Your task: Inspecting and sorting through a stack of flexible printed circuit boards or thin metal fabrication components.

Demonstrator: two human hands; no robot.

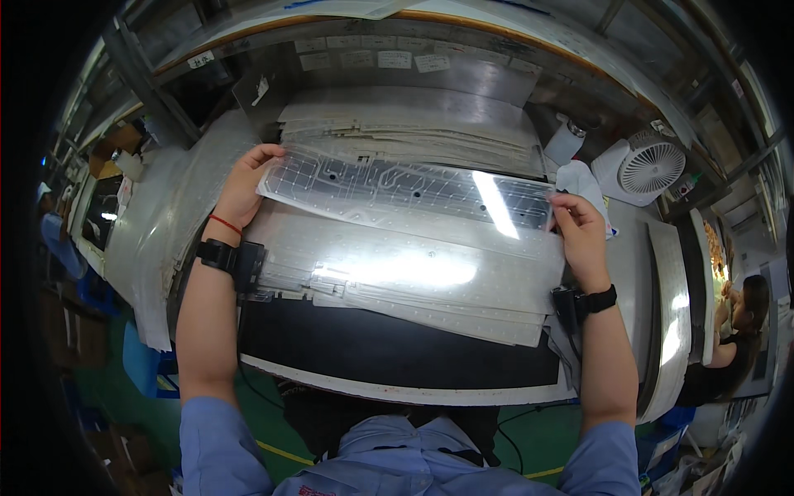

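Between my hands stretches a long clear plastic sheet printed with fine circuit-like lines and a few dark dots. My left hand pinches its left end, and my right hand grips its right end between thumb and fingers. The sheet is raised a little over the bench and catches a bright glare. Under and nearer than it lies a stack of similar thin, shiny sheets, their edges uneven. Behind it rests another stack of sheets against a metal back panel.
A black mat covers the bench's near part. At the right back stand a white fan and a white bottle. More clear sheets hang over the left side. A shelf edge runs overhead. Another person sits at far right.
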